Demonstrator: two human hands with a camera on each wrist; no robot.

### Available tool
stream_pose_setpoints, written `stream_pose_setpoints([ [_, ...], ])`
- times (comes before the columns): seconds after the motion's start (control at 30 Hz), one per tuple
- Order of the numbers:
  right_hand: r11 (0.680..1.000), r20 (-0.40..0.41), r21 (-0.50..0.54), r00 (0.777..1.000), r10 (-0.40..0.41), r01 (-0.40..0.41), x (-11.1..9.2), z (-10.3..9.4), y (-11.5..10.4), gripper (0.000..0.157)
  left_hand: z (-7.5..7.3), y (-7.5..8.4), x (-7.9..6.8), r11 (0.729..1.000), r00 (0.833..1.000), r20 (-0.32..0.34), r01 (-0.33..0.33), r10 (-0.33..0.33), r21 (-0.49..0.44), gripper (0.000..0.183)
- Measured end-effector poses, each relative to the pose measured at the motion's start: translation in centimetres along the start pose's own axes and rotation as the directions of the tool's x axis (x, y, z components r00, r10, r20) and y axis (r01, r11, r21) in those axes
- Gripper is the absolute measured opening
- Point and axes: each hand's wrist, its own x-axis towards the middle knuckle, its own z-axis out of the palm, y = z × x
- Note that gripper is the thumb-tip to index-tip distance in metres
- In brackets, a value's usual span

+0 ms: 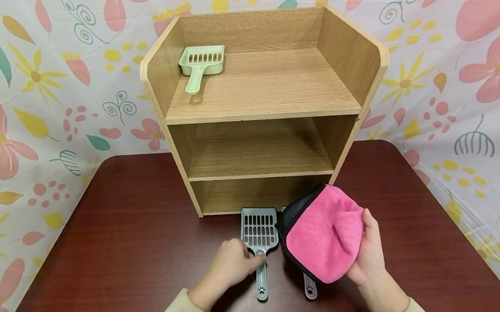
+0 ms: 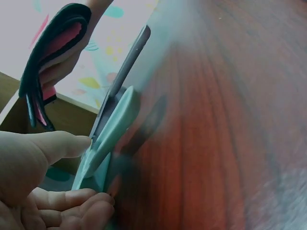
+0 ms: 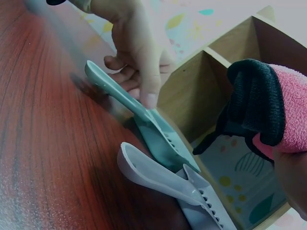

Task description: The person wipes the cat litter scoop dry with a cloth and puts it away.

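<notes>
My left hand is at the neck of a grey-green litter scoop, the thumb on top and fingers curled at its side. This scoop lies before the shelf with its handle towards me. In my right hand I grip a folded pink cloth with black edging, raised over a second, grey litter scoop. In the head view the cloth hides most of that grey scoop; only its handle end and a sliver near the head show. The right wrist view has both scoops side by side.
A wooden shelf unit stands at the back of the dark red-brown table. On its top shelf, at the left, sits a pale green litter scoop, handle forward. Patterned cloth hangs behind and along both sides.
</notes>
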Motion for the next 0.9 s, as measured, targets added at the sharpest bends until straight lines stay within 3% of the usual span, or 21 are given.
stream_pose_setpoints([
  [0.13, 1.0, -0.002, 0.002, 1.0, 0.002, -0.002, -0.1, 0.0, 0.0, 0.062, 0.4, -0.1, -0.2, 1.0, 1.0, 0.011, -0.014, 0.014, -0.012, 0.05],
  [0.3, 1.0, 0.006, 0.0, 1.0, -0.005, 0.005, -0.1, -0.1, 0.0, 0.063, 0.5, -0.2, -0.1, 0.999, 0.999, -0.009, -0.032, 0.032, 0.009, 0.035],
  [0.6, 1.0, -0.004, -0.009, 1.0, 0.005, -0.005, -0.1, -0.1, 0.0, 0.062, -0.3, -1.0, 0.3, 0.999, 0.997, -0.064, -0.038, 0.039, 0.017, 0.022],
  [0.73, 1.0, -0.011, -0.015, 1.0, 0.01, -0.01, -0.1, -0.1, 0.0, 0.061, -1.2, -1.6, 0.6, 0.994, 0.997, -0.074, -0.018, 0.011, -0.104, 0.007],
  [0.9, 1.0, -0.017, -0.022, 1.0, 0.012, -0.012, -0.1, 0.0, -0.1, 0.061, -2.2, -2.5, 1.1, 0.951, 1.0, -0.021, 0.013, -0.021, -0.309, 0.014],
])
